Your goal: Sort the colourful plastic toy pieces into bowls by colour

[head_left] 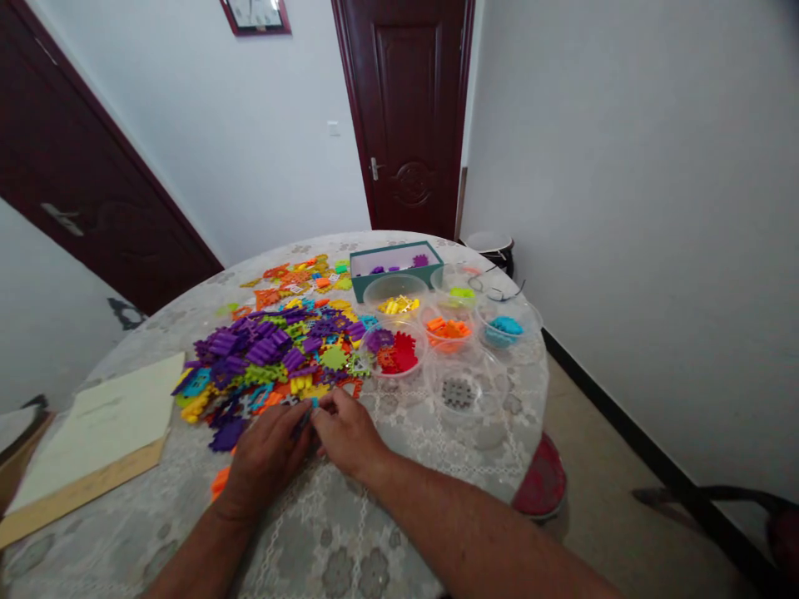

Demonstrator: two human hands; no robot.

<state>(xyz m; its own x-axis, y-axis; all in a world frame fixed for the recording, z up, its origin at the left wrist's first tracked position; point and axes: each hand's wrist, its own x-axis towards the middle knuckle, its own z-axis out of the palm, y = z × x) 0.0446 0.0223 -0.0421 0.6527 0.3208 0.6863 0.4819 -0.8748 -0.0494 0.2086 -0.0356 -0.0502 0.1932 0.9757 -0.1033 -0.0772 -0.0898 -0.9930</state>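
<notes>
Your left hand (267, 445) and right hand (349, 434) both pinch at a small blue piece (314, 403), which sits between their fingertips at the near edge of the coloured heap (268, 345), neither hand clearly nearer, its long axis hidden by your fingers.

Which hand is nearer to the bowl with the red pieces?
Right. The right hand is just this side and left of the bowl; the left hand lies farther left.
</notes>
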